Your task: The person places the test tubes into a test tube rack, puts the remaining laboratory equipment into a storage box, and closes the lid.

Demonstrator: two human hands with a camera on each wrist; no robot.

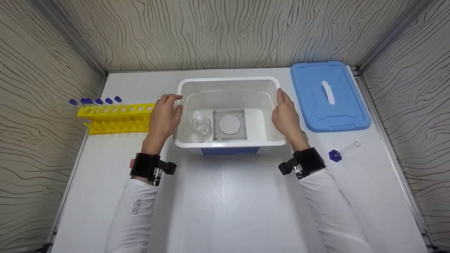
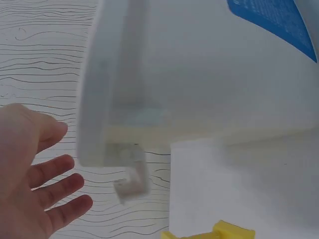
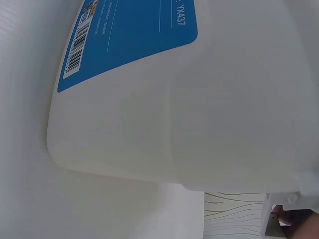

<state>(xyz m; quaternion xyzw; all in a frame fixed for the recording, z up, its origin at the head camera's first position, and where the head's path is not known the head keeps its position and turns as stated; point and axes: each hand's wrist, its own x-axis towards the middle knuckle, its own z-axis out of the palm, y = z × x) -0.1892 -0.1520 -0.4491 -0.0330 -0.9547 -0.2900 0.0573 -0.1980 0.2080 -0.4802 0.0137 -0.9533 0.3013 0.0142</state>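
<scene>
A white plastic storage box (image 1: 230,144) with a blue label (image 3: 134,47) stands in front of me. Inside it lie a clear glass flask (image 1: 202,127) and a grey square wire gauze (image 1: 230,137) with a white round centre. My left hand (image 1: 165,116) is beside the box's left rim; in the left wrist view its loosely bent fingers (image 2: 60,189) are apart from the wall and a white side latch (image 2: 133,181). Along the right rim, my right hand (image 1: 286,116) rests with its fingers extended. The right wrist view shows only a bit of it behind a white latch (image 3: 286,199).
A yellow test tube rack (image 1: 117,128) with several blue-capped tubes stands left of the box. To the right lies a blue lid (image 1: 337,102) with a white handle. Nearer me is a small clear tube (image 1: 348,149) with a purple hexagonal base. Patterned walls enclose the table.
</scene>
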